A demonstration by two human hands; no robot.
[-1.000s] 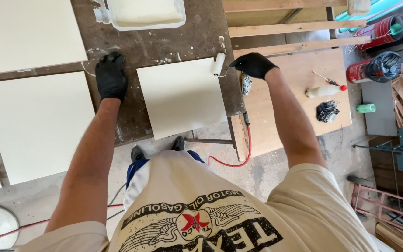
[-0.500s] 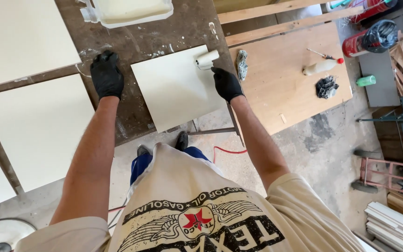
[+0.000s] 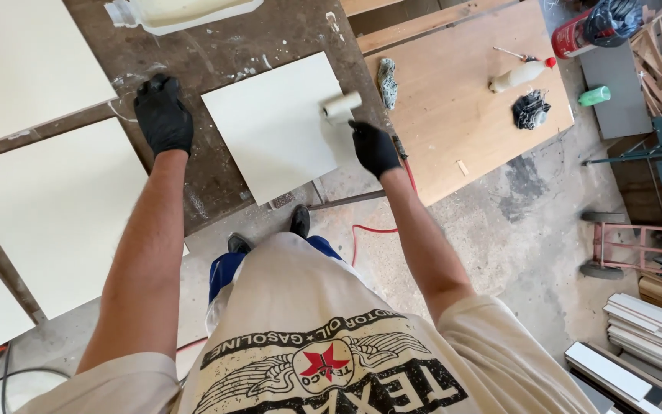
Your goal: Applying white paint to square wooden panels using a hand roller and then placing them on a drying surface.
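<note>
A: Far left, big cream panels (image 3: pixel 47 207) lying flat, well apart from the work. Left hand (image 3: pixel 163 115), black glove, pressed palm-down on the dark stained table (image 3: pixel 216 165), fingers spread, holding nothing. Just beside the small panel, not on it.

B: And the small cream panel (image 3: pixel 281 123)?

A: Flat on the table, tilted to the table edge, its near corner at the rim. Paint roller (image 3: pixel 342 105) sits on its right edge. Right hand (image 3: pixel 375 148), also gloved, grip closed around the roller's handle.

B: Risks?

A: Judging by position: nothing pins the panel. A hard stroke could slide it toward the rim. Roller hangs half over the panel's edge, so paint may smear onto the table.

B: Further right?

A: Paint tray (image 3: pixel 185 11) at the top edge of view. Then a brown board (image 3: pixel 453 107) with a bottle (image 3: pixel 519 74) and a dark rag (image 3: pixel 531 109). Red cord (image 3: pixel 365 234) on the floor near the feet; a possible snag.
</note>
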